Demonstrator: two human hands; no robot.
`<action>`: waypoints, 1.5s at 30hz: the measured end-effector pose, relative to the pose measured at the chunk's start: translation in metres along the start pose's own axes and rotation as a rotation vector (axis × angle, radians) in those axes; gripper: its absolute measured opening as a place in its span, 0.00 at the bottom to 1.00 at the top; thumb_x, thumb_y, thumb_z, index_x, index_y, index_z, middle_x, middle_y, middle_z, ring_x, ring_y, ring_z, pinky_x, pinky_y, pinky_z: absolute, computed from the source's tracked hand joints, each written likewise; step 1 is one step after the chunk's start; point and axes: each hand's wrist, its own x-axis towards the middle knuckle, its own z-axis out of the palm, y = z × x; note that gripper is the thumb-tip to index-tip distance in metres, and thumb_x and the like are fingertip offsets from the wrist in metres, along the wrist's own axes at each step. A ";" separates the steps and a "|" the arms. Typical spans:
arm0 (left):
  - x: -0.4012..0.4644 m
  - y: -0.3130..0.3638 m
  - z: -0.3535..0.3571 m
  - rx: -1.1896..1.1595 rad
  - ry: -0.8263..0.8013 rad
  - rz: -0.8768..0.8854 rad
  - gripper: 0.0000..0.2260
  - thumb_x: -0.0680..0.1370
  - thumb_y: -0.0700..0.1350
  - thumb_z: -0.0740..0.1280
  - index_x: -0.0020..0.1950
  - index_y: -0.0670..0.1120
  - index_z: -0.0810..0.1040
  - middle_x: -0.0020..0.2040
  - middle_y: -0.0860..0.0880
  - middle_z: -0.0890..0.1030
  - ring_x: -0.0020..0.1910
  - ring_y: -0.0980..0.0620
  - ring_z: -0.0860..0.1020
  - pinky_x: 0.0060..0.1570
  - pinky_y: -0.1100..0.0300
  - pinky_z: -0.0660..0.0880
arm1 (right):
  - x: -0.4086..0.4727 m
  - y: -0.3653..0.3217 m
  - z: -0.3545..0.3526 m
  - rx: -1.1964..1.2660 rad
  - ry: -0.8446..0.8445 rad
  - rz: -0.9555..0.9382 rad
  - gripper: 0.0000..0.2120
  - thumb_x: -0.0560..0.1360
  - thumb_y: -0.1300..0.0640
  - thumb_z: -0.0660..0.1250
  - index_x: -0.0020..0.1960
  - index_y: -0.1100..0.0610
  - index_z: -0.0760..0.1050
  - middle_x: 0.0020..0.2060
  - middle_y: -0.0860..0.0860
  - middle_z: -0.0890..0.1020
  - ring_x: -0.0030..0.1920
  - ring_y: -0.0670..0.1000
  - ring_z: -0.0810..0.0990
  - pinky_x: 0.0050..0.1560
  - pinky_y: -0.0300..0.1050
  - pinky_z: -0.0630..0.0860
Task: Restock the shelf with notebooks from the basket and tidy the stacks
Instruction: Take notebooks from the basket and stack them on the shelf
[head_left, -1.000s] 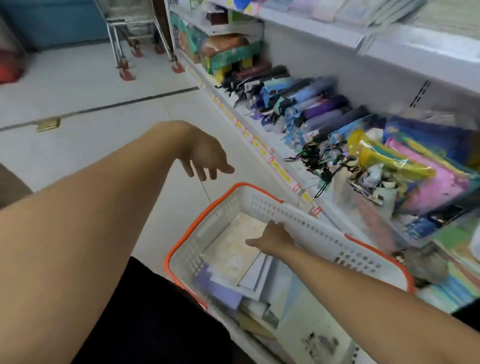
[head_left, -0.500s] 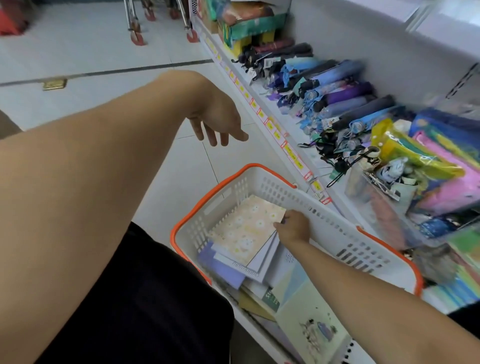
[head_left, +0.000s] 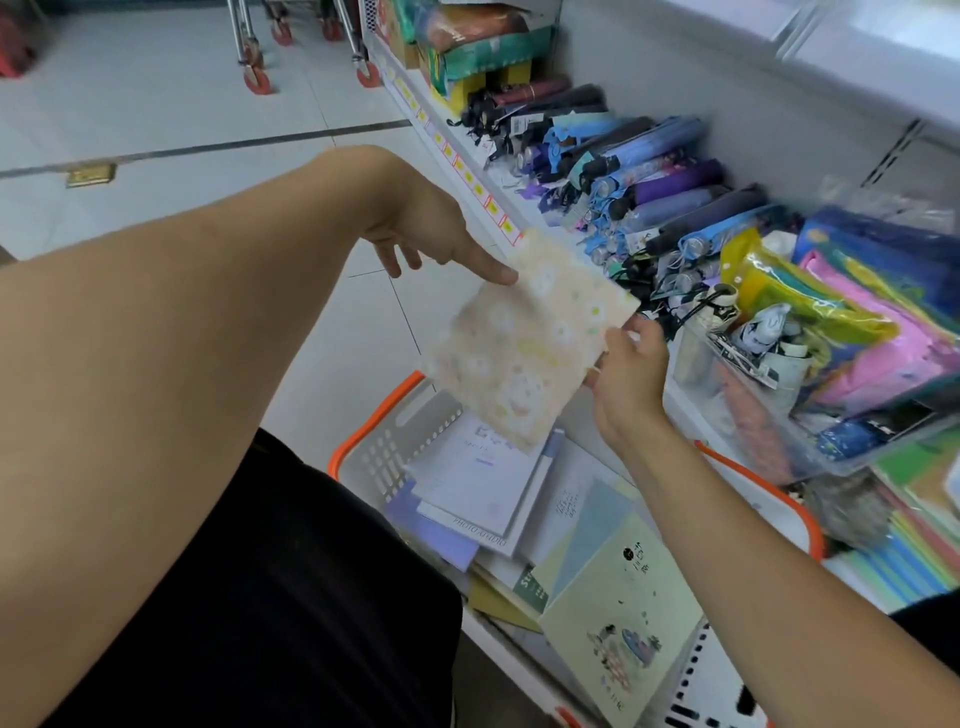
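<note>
Right hand pinches the right edge of a pale flowered notebook, thumb on top — the book is lifted clear above the white basket with its orange rim, tilted, its far corner out over the shelf's front edge. Left hand reaches in from the other side, fingers straight and loose, one fingertip touching the notebook's upper left edge. More notebooks lie overlapping in the basket below. Folded umbrellas crowd the shelf just beyond — little bare shelf shows there. Open tiled floor spreads to the left.
</note>
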 end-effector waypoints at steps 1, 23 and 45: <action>-0.001 0.000 0.000 -0.044 -0.008 0.022 0.37 0.66 0.63 0.73 0.69 0.47 0.72 0.64 0.50 0.77 0.64 0.46 0.75 0.63 0.49 0.75 | 0.000 -0.014 0.009 0.160 -0.050 0.051 0.07 0.80 0.67 0.56 0.56 0.59 0.68 0.38 0.58 0.74 0.31 0.49 0.73 0.29 0.40 0.70; 0.001 -0.016 -0.017 0.015 0.255 0.112 0.13 0.77 0.46 0.71 0.59 0.47 0.76 0.52 0.47 0.82 0.46 0.43 0.84 0.44 0.51 0.81 | -0.039 0.127 -0.031 -0.833 -0.134 0.589 0.11 0.71 0.63 0.75 0.51 0.66 0.79 0.49 0.61 0.84 0.43 0.60 0.84 0.38 0.57 0.84; -0.006 -0.001 -0.023 -0.234 0.495 0.042 0.15 0.80 0.45 0.65 0.65 0.41 0.74 0.59 0.42 0.78 0.54 0.40 0.79 0.55 0.45 0.79 | -0.006 -0.122 -0.034 -0.089 -0.352 0.211 0.07 0.81 0.65 0.61 0.50 0.57 0.77 0.41 0.52 0.85 0.33 0.48 0.84 0.29 0.42 0.80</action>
